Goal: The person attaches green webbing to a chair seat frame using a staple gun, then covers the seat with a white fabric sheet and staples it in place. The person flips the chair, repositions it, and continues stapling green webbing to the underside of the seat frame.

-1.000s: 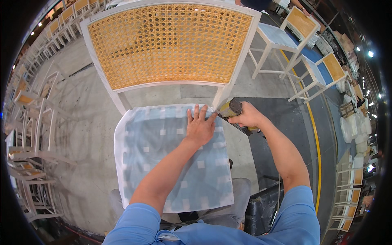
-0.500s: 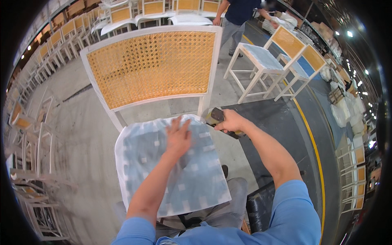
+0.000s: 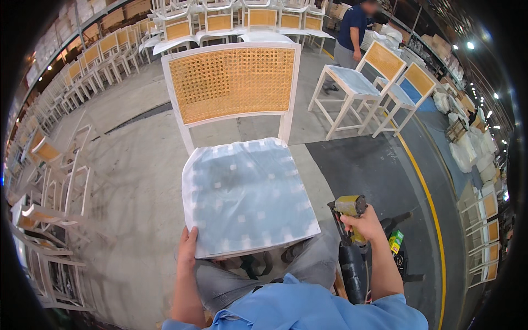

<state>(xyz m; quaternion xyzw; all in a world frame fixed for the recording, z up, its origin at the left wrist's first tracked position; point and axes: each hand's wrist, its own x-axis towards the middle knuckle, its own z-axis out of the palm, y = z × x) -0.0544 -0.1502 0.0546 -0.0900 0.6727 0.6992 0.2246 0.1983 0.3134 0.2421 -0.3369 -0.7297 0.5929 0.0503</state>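
Observation:
Before me stands a white chair (image 3: pixel 291 118) with a woven cane back (image 3: pixel 231 82). Its seat is covered by a thin, pale blue-and-white checked cloth (image 3: pixel 247 192), wrinkled toward the back and white along the left side. My left hand (image 3: pixel 187 247) grips the seat's front left corner, some fingers hidden by the edge. To the right of the seat, my right hand (image 3: pixel 364 223) is closed round the handle of a yellow and dark staple gun (image 3: pixel 349 205), held apart from the chair.
Two similar chairs (image 3: pixel 355 82) stand at the far right, beside a person in dark clothes (image 3: pixel 352 30). Rows of chairs (image 3: pixel 247 22) line the back, and chair frames (image 3: pixel 60 214) crowd the left. A black padded seat (image 3: pixel 353 272) and green box (image 3: pixel 395 241) are near my right arm.
My left hand has moved from the cloth's far part to the front left corner. My right hand has drawn the staple gun back from the rear right corner toward me.

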